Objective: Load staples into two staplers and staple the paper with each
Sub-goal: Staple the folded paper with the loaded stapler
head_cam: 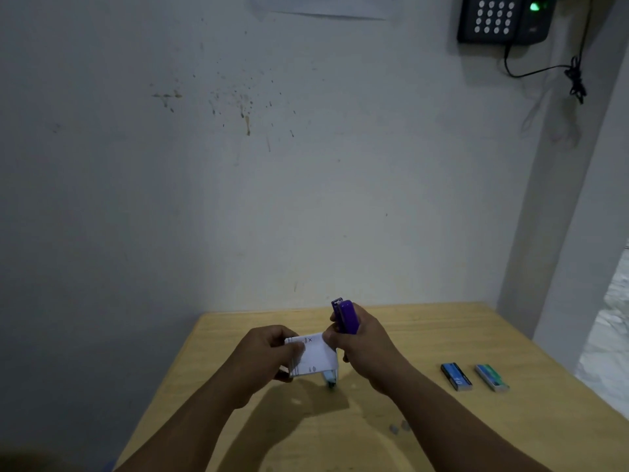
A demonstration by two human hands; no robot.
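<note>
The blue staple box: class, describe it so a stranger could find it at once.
Start at the wooden table and look right of the right hand. Two small boxes lie side by side; the blue staple box is the nearer to the hand, darker than the green box.

The person is showing two bare forearms, the left hand (269, 352) and right hand (360, 349) wearing no sleeves, rings or watch.

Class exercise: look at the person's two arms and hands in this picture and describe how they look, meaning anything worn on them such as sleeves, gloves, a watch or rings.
Both forearms are bare right down to the bottom edge of the picture: no sleeve shows. The left hand and right hand wear no gloves. No watch, bracelet or ring can be made out, though the dim light could hide small things.
</note>
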